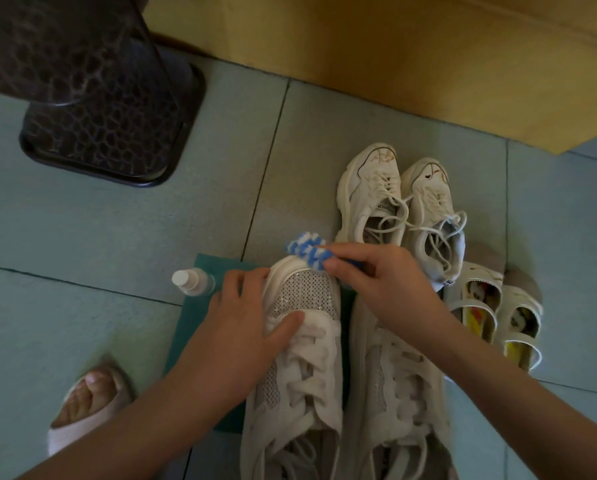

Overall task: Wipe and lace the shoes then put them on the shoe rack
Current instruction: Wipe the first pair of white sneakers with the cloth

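White sneaker clasped at toe by L grip, R grip pinching blue-white cloth at toe tip

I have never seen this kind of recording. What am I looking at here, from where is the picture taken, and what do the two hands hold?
There is no machine. A person wears one camera on the head, so you look down on their own arms. The left hand grips the toe of a white sneaker that lies on a green mat. The right hand pinches a blue-and-white fluffy wiper at the tip of that shoe. Its partner sneaker lies beside it. On the tiled floor there are also a small clear bottle, another white pair and printed sandals.
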The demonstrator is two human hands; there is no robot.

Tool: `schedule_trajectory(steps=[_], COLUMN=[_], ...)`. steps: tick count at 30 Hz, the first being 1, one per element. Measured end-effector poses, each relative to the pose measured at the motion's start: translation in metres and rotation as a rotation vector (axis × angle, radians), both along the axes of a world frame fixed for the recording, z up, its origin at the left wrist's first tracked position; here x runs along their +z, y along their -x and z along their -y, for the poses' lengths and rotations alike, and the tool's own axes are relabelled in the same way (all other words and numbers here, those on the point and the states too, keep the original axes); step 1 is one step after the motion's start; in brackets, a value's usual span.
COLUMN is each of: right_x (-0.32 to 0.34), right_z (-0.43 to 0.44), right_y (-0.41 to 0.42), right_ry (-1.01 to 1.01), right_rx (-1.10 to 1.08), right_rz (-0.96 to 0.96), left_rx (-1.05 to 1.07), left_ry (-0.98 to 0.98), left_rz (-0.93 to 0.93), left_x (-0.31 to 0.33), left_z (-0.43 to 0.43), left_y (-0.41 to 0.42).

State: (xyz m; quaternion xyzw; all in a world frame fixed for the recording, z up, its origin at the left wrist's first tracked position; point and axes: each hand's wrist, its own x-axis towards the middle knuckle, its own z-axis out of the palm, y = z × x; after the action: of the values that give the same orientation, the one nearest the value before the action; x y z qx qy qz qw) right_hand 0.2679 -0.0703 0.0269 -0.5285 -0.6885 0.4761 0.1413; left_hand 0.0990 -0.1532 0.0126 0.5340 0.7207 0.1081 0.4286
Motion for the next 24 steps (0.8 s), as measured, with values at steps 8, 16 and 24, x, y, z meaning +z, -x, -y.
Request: schedule_trajectory(steps=[8,16,24], right_x=[0.007,0.020,0.036], right_z=[0.032,0.040,-0.040], right_y=[-0.010,-0.021,0.006], right_ry=[-0.128,0.052,-0.178], right_rx=[-0.026,0.168,0.232], right_rz=[0.144,0.286,0.141], left_rx=[0.047,0.063,0.063], left_ry=[0.047,0.064,0.051], left_rz=[0.073,0.115,0.115], left_x=[-0.001,-0.003,-0.004], left_z=[-0.001,0.000,0.002], left_y=[0.004,0.007,0.008])
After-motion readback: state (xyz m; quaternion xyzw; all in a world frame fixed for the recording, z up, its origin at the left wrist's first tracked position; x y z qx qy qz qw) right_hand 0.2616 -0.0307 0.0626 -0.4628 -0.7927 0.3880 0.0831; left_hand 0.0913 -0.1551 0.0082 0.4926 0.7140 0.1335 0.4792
